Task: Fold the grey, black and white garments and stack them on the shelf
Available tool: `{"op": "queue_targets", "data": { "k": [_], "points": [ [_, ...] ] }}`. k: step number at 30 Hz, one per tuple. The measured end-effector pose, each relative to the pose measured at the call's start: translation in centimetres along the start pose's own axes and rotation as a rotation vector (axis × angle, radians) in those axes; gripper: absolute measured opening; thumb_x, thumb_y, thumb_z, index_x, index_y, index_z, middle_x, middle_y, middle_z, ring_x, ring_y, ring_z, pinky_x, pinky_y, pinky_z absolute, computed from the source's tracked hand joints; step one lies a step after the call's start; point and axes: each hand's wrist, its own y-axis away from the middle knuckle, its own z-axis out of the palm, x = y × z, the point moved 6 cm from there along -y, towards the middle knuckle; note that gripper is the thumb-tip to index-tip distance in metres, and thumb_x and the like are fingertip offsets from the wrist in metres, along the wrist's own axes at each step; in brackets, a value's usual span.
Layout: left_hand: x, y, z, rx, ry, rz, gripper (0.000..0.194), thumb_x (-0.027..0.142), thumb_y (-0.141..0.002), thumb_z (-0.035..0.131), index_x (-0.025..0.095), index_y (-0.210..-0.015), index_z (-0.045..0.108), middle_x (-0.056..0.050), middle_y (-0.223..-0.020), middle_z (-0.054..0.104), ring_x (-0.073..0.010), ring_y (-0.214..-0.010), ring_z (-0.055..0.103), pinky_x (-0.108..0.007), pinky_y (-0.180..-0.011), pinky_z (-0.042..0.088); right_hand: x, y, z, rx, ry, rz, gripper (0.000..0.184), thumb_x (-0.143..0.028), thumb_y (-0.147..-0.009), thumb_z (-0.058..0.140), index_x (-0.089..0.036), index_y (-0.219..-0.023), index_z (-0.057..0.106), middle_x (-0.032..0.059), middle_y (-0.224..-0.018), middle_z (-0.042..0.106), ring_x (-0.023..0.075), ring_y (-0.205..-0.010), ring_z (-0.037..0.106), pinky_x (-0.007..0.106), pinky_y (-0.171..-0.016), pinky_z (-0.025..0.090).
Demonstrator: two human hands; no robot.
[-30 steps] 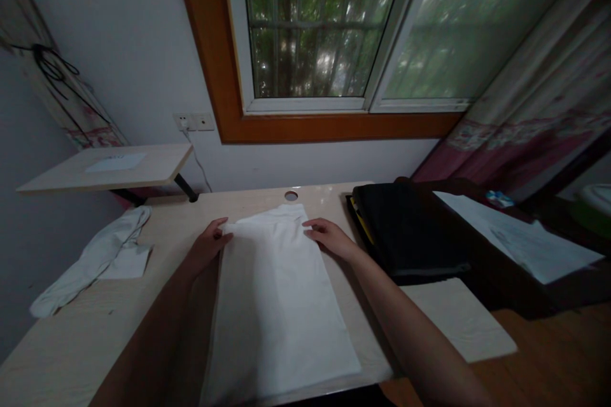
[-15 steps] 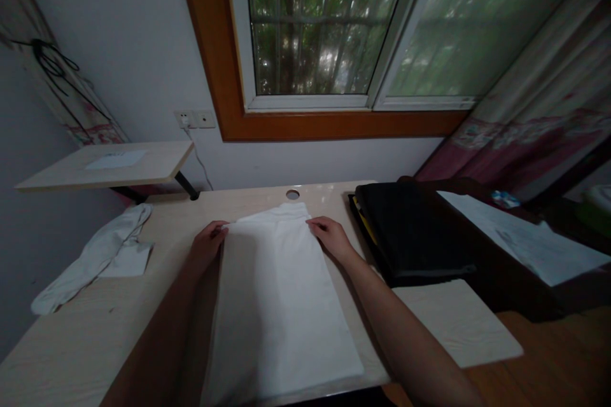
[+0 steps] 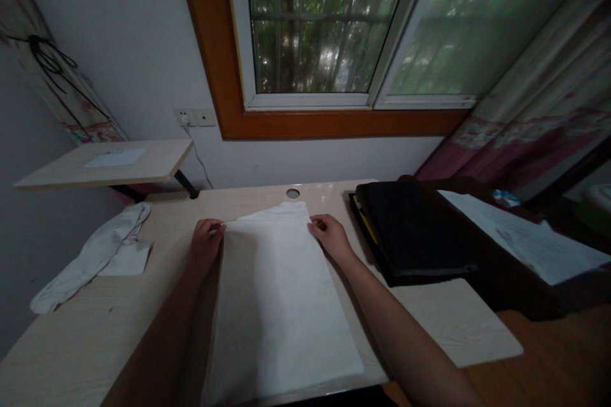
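A white folded garment [image 3: 281, 292] lies flat and lengthwise on the pale wooden desk [image 3: 176, 343]. Its near end reaches the front edge of the desk, and an uneven layer shows beyond its far fold. My left hand [image 3: 207, 243] pinches the far left corner between thumb and fingers. At the far right corner, my right hand [image 3: 331, 238] pinches the cloth in the same way. The fold between the two hands looks straight and mostly smooth. A shadow falls down the garment's left half. Which kind of garment it is, I cannot tell.
Another crumpled white cloth [image 3: 93, 254] lies at the left, below a raised shelf [image 3: 109, 172] on black legs. A black folder or case [image 3: 413, 229] rests to the right. A round cable hole [image 3: 293, 193] sits behind the garment. Papers [image 3: 520, 235] lie on a dark surface farther right.
Both hands have slid slightly outward to the garment's far corners, with the fingers closing on the edges. The wrinkles near the right hand have flattened out. The view has shifted a little.
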Motion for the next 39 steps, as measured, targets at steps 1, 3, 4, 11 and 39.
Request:
{"op": "queue_targets", "data": {
  "k": [1,3,4,11,39],
  "points": [
    [-0.1,0.1,0.1,-0.011,0.01,-0.027,0.029,0.049,-0.083,0.059,0.022,-0.092,0.065,-0.008,-0.104,0.064,-0.0238,-0.097,0.064,-0.04,-0.096,0.053,-0.1,0.0,-0.1,0.007,0.005,-0.011,0.026,-0.037,-0.082,0.063,-0.019,-0.098,0.073,0.0049,-0.09,0.067,0.0193,-0.08,0.062,0.032,-0.078,0.05],
    [-0.3,0.2,0.2,-0.04,0.037,-0.08,0.03,0.05,-0.084,0.058,0.022,-0.096,0.064,-0.006,-0.099,0.067,-0.023,-0.091,0.066,-0.039,-0.09,0.054,-0.2,0.1,-0.2,0.011,-0.003,-0.022,0.026,-0.034,-0.08,0.063,-0.019,-0.099,0.073,0.0043,-0.09,0.065,0.0191,-0.08,0.061,0.032,-0.077,0.05],
    [-0.5,0.3,0.3,-0.049,0.046,-0.1,0.031,0.05,-0.084,0.058,0.023,-0.097,0.063,-0.005,-0.095,0.068,-0.0226,-0.089,0.066,-0.038,-0.088,0.054,-0.3,0.1,-0.2,0.009,-0.012,-0.024,0.027,-0.033,-0.08,0.063,-0.019,-0.1,0.072,0.0041,-0.091,0.065,0.019,-0.08,0.061,0.032,-0.077,0.05],
    [-1.0,0.4,0.3,0.003,-0.096,-0.159,0.03,0.041,-0.082,0.061,0.024,-0.106,0.058,-0.002,-0.086,0.069,-0.0221,-0.082,0.067,-0.036,-0.085,0.053,-0.1,0.2,0.2,-0.028,-0.044,0.0,0.032,-0.03,-0.081,0.06,-0.018,-0.11,0.069,0.0026,-0.09,0.066,0.0179,-0.077,0.061,0.032,-0.079,0.05],
    [-1.3,0.2,0.8,-0.103,0.294,-0.041,0.058,0.042,-0.074,0.074,0.023,-0.126,0.057,-0.002,-0.099,0.065,-0.0188,-0.086,0.067,-0.037,-0.087,0.055,-1.5,0.7,0.1,-0.027,0.08,-0.211,0.027,-0.04,-0.098,0.059,-0.029,-0.107,0.081,0.0071,-0.099,0.072,0.0261,-0.102,0.06,0.041,-0.095,0.044]
  ]
}}
